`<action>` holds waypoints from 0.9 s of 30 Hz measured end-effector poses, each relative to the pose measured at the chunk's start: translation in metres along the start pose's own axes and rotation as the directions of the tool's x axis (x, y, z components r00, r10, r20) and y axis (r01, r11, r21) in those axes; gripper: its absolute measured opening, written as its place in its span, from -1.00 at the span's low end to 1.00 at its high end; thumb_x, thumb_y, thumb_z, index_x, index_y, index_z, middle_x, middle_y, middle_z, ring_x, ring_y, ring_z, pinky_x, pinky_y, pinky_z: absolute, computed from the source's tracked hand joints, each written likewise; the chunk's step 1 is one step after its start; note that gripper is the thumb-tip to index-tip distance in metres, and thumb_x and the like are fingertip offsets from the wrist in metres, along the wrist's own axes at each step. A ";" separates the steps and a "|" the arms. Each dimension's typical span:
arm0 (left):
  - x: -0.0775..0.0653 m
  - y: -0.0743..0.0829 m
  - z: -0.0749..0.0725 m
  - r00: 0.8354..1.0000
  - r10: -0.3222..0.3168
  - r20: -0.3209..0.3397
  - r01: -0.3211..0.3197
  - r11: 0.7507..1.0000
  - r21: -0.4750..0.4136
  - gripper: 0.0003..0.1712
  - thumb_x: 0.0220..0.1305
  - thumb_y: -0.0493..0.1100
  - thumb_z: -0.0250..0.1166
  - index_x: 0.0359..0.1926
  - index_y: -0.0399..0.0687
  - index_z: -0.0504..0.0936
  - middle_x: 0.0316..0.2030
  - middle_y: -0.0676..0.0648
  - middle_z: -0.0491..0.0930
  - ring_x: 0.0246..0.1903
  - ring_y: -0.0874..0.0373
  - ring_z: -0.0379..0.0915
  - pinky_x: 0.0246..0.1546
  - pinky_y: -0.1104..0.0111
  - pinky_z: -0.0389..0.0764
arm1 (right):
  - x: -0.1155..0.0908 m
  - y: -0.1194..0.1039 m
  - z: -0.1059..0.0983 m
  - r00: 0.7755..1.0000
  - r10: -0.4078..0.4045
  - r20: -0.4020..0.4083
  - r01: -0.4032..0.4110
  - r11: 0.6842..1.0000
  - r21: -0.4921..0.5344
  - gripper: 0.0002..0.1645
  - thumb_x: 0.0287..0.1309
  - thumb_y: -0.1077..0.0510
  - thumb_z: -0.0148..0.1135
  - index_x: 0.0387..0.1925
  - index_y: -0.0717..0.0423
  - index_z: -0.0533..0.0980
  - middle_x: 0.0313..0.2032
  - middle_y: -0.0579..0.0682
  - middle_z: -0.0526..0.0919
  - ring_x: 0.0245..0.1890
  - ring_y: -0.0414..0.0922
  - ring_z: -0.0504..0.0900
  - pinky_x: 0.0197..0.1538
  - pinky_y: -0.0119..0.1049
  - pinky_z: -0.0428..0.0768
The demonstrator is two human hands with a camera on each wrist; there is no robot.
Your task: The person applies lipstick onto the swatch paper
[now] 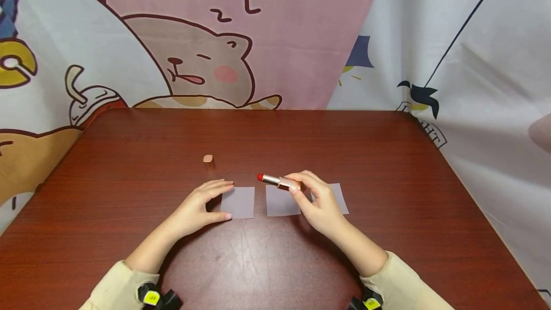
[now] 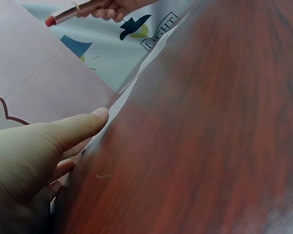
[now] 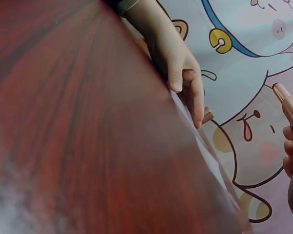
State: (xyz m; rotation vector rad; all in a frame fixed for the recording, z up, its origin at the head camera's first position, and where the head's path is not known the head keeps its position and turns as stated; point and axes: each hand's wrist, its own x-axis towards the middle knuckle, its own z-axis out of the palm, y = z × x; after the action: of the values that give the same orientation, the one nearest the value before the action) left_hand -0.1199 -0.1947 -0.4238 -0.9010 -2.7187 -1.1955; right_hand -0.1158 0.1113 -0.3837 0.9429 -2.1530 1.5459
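A red lipstick (image 1: 281, 182), uncapped with its bullet pointing left, is pinched between the thumb and fingers of my right hand (image 1: 320, 204) above the paper squares. The same lipstick (image 2: 71, 13) shows at the top of the left wrist view. My left hand (image 1: 200, 207) rests with thumb and fingers spread at the left edge of the left paper square (image 1: 239, 203). The middle square (image 1: 281, 202) lies under the lipstick, and the right square (image 1: 339, 198) is partly hidden by my right hand. Beyond my left hand the lipstick cap (image 1: 208, 160) stands on the table.
The dark red wooden table (image 1: 258, 257) spreads around both hands. Behind it hangs a printed cartoon cloth (image 1: 292, 37), which meets the table's far edge and continues along the right side.
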 end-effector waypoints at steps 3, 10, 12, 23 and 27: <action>0.000 0.001 0.000 1.000 0.015 0.008 -0.015 1.000 0.027 -0.26 -0.03 -0.14 0.52 0.21 -0.21 0.50 0.22 -0.12 0.44 0.30 -0.14 0.17 0.22 -0.14 0.15 | 0.004 -0.007 0.004 1.000 0.024 0.015 -0.024 1.000 -0.017 -0.70 0.10 0.54 0.15 -0.13 0.30 0.57 -0.33 0.06 0.58 -0.37 -0.15 0.47 -0.36 -0.32 0.49; 0.001 -0.001 0.002 0.998 0.055 0.005 -0.055 0.995 0.083 -0.31 0.02 -0.13 0.49 0.20 -0.22 0.51 0.21 -0.13 0.44 0.28 -0.16 0.19 0.20 -0.17 0.12 | 0.014 -0.024 0.009 0.999 0.037 0.032 -0.035 0.997 -0.065 -0.77 0.10 0.52 0.14 -0.19 0.34 0.56 -0.39 0.04 0.53 -0.42 -0.17 0.45 -0.38 -0.35 0.48; 0.001 -0.002 0.002 0.998 0.069 0.000 -0.068 0.993 0.098 -0.33 0.03 -0.12 0.48 0.19 -0.22 0.52 0.20 -0.14 0.45 0.27 -0.16 0.20 0.19 -0.17 0.14 | 0.015 -0.022 0.010 0.999 0.033 0.027 -0.031 0.997 -0.077 -0.77 0.10 0.52 0.13 -0.19 0.34 0.56 -0.40 0.03 0.53 -0.43 -0.18 0.44 -0.40 -0.37 0.46; 0.001 -0.001 0.002 0.996 0.084 -0.008 -0.082 0.989 0.120 -0.36 0.06 -0.13 0.46 0.17 -0.25 0.53 0.20 -0.15 0.45 0.26 -0.18 0.21 0.16 -0.20 0.15 | 0.010 0.021 0.021 0.997 0.056 0.047 -0.050 0.991 -0.123 -0.76 0.21 0.33 0.17 -0.11 0.08 0.60 -0.38 -0.16 0.51 -0.35 -0.19 0.44 -0.31 -0.26 0.45; 0.001 0.000 0.002 0.998 0.070 -0.007 -0.069 0.990 0.123 -0.34 0.03 -0.13 0.48 0.17 -0.24 0.53 0.20 -0.14 0.45 0.26 -0.17 0.20 0.16 -0.20 0.13 | 0.010 0.025 0.024 0.996 0.049 0.070 -0.037 0.987 -0.154 -0.80 0.24 0.25 0.16 -0.12 0.07 0.59 -0.38 -0.17 0.52 -0.34 -0.21 0.44 -0.29 -0.26 0.47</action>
State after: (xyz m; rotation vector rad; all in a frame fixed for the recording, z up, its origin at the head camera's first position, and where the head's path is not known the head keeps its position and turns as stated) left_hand -0.1200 -0.1927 -0.4250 -0.9618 -2.6930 -1.0063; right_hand -0.1376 0.0906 -0.4044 0.9217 -2.3192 1.3623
